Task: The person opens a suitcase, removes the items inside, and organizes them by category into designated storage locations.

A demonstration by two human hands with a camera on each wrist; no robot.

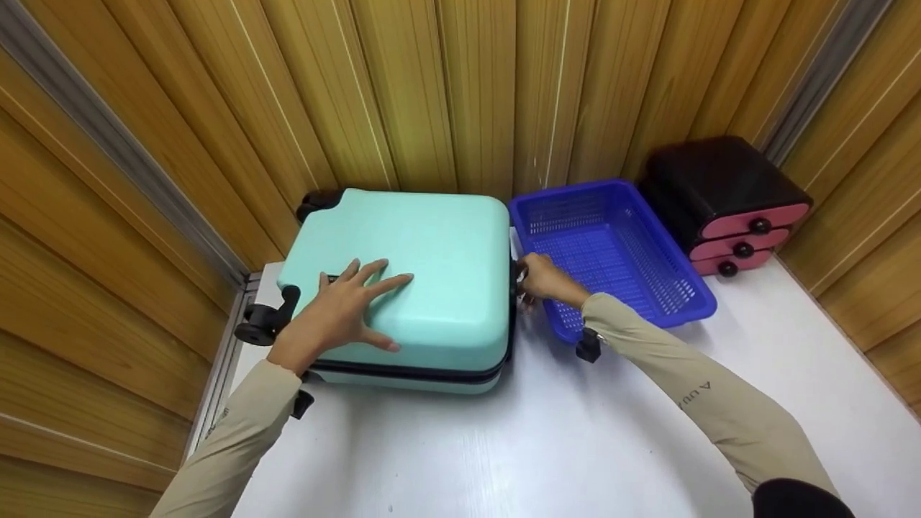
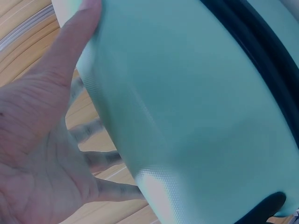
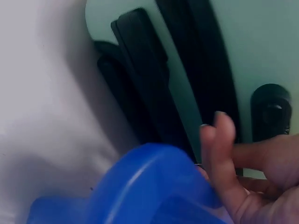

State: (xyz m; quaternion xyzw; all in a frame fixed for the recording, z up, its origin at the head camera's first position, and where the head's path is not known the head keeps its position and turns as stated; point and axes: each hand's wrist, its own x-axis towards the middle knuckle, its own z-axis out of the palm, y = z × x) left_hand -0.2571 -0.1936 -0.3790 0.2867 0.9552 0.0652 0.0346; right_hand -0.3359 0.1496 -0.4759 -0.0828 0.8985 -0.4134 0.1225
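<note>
A mint-green hard-shell suitcase (image 1: pixel 417 237) lies flat on the white table, its black zipper band (image 3: pixel 201 60) running round the side. My left hand (image 1: pixel 345 309) rests on its lid with the fingers spread; in the left wrist view, the thumb (image 2: pixel 70 42) lies against the shell. At the suitcase's right side, my right hand (image 1: pixel 545 279) has its fingers bent close to the zipper band and the black side handle (image 3: pixel 140 60). Whatever may be between those fingers is hidden. A black lock piece (image 3: pixel 272 112) sits on the shell beside the right hand.
An open blue plastic basket (image 1: pixel 611 252) stands just right of the suitcase, its rim close under my right hand. Beyond it is a black box with pink drawers (image 1: pixel 727 194). Black wheels (image 1: pixel 260 324) stick out at the suitcase's left. Wood-patterned panels (image 1: pixel 475 93) enclose the table.
</note>
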